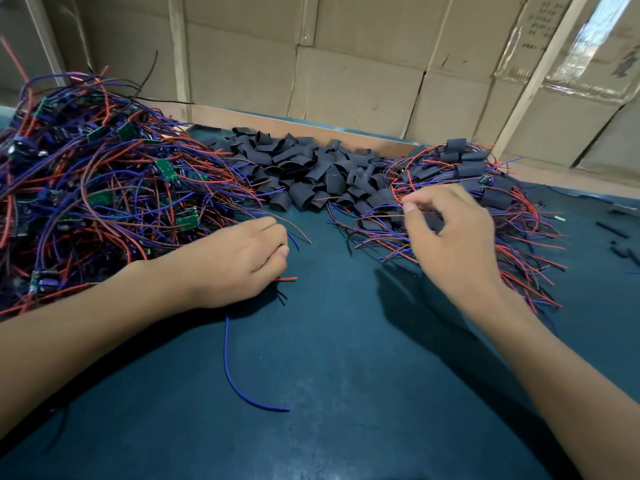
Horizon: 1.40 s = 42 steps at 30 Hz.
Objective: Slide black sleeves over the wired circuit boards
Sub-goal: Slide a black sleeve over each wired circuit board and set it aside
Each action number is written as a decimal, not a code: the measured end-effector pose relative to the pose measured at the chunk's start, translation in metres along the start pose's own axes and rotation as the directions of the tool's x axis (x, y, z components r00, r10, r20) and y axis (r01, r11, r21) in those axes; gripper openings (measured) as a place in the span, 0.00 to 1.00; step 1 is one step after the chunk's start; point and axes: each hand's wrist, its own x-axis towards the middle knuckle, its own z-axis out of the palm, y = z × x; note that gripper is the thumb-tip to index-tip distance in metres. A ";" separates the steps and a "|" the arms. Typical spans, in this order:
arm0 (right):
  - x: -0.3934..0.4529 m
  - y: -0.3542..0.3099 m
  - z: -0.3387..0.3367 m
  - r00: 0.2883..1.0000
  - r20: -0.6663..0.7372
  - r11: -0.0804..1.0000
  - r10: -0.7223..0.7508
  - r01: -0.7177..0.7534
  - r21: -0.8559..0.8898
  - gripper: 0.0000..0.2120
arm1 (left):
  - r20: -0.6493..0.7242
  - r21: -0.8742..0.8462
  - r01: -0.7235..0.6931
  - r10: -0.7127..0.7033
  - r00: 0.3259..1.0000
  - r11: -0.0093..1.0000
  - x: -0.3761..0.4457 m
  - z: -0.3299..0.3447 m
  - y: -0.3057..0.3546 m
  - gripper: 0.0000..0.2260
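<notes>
A big tangle of wired circuit boards point(104, 188), green boards with red and blue leads, is heaped at the left. Loose black sleeves point(304, 174) are piled at the back centre. Sleeved boards point(467, 168) lie in a pile at the right. My left hand point(242, 261) rests on the mat by the left heap, fingers curled round wires; a red tip point(291, 279) and a long blue lead point(235, 372) stick out from it. My right hand point(450, 237) hovers blurred over the right pile, fingers loosely curled, a dark sleeve showing between thumb and fingers.
The work surface is a dark teal mat point(346, 393). A wooden lip point(311, 128) edges its far side, with stacked cardboard boxes point(346, 71) behind. A few black offcuts point(613, 230) lie at the far right.
</notes>
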 end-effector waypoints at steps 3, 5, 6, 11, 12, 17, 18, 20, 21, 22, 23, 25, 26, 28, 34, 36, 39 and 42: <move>0.007 -0.007 0.020 0.989 0.136 0.997 -0.054 0.061 -0.050 0.05 | 0.056 0.039 -0.002 0.000 0.998 0.999 0.001 0.002 0.002 0.12; 0.020 -0.015 0.037 0.963 0.257 0.987 -0.076 0.108 -0.114 0.05 | 0.055 0.041 -0.020 0.018 0.998 0.999 0.001 0.003 0.003 0.13; 0.030 -0.020 0.047 0.946 0.319 0.987 -0.063 0.107 -0.123 0.06 | 0.054 0.044 -0.028 0.026 0.998 0.999 0.001 0.003 0.003 0.14; 0.084 -0.037 0.106 0.854 0.505 0.978 0.127 -0.022 -0.209 0.20 | 0.034 0.060 -0.057 0.055 0.998 0.997 0.002 0.001 0.004 0.16; 0.089 -0.037 0.117 0.844 0.511 0.979 0.163 -0.075 -0.189 0.22 | 0.027 0.055 -0.060 0.059 0.998 0.997 0.001 0.001 0.004 0.16; 0.084 -0.030 0.152 0.844 0.473 0.954 0.253 -0.136 -0.268 0.10 | 0.024 -0.092 -0.122 0.125 0.992 0.988 0.002 0.001 0.004 0.14; 0.084 -0.030 0.154 0.851 0.463 0.956 0.249 -0.138 -0.260 0.08 | 0.007 -0.128 -0.133 0.135 0.991 0.983 0.002 0.001 0.004 0.14; 0.086 -0.031 0.147 0.869 0.454 0.972 0.196 -0.109 -0.210 0.10 | -0.019 -0.176 -0.147 0.146 0.989 0.973 0.001 0.001 0.003 0.15; 0.087 -0.031 0.140 0.883 0.441 0.983 0.163 -0.104 -0.154 0.12 | -0.036 -0.195 -0.153 0.148 0.988 0.969 0.001 0.002 0.002 0.15; 0.086 -0.032 0.131 0.896 0.422 0.991 0.134 -0.114 -0.072 0.11 | -0.059 -0.215 -0.154 0.144 0.988 0.964 0.001 0.002 0.001 0.15; 0.083 -0.032 0.120 0.912 0.395 0.992 0.108 -0.125 0.019 0.10 | -0.086 -0.239 -0.146 0.129 0.988 0.960 0.002 0.003 0.000 0.16; 0.069 -0.034 0.097 0.935 0.346 0.966 0.080 -0.158 0.204 0.08 | -0.144 -0.278 -0.119 0.081 0.986 0.953 0.003 0.003 -0.003 0.17; 0.059 -0.034 0.085 0.933 0.348 0.927 0.089 -0.206 0.315 0.10 | -0.177 -0.286 -0.113 0.063 0.982 0.952 0.004 0.003 -0.004 0.17; 0.039 -0.033 0.062 0.912 0.392 0.776 0.122 -0.334 0.536 0.13 | -0.250 -0.319 -0.111 0.030 0.968 0.941 0.003 0.000 -0.005 0.16; -0.008 -0.019 0.015 0.846 0.512 0.389 0.150 -0.526 0.756 0.18 | -0.391 -0.488 -0.176 -0.034 0.920 0.855 0.000 -0.007 0.009 0.10; -0.018 -0.017 0.010 0.827 0.538 0.369 0.162 -0.556 0.745 0.20 | -0.397 -0.482 -0.193 -0.016 0.918 0.855 0.000 -0.008 0.016 0.10; -0.024 -0.016 0.008 0.814 0.560 0.435 0.155 -0.565 0.701 0.22 | -0.375 -0.491 -0.189 -0.010 0.927 0.850 -0.001 -0.008 0.022 0.12; -0.025 -0.022 0.007 0.813 0.572 0.470 0.106 -0.548 0.691 0.23 | -0.384 -0.430 -0.181 0.003 0.924 0.884 -0.003 -0.008 0.023 0.11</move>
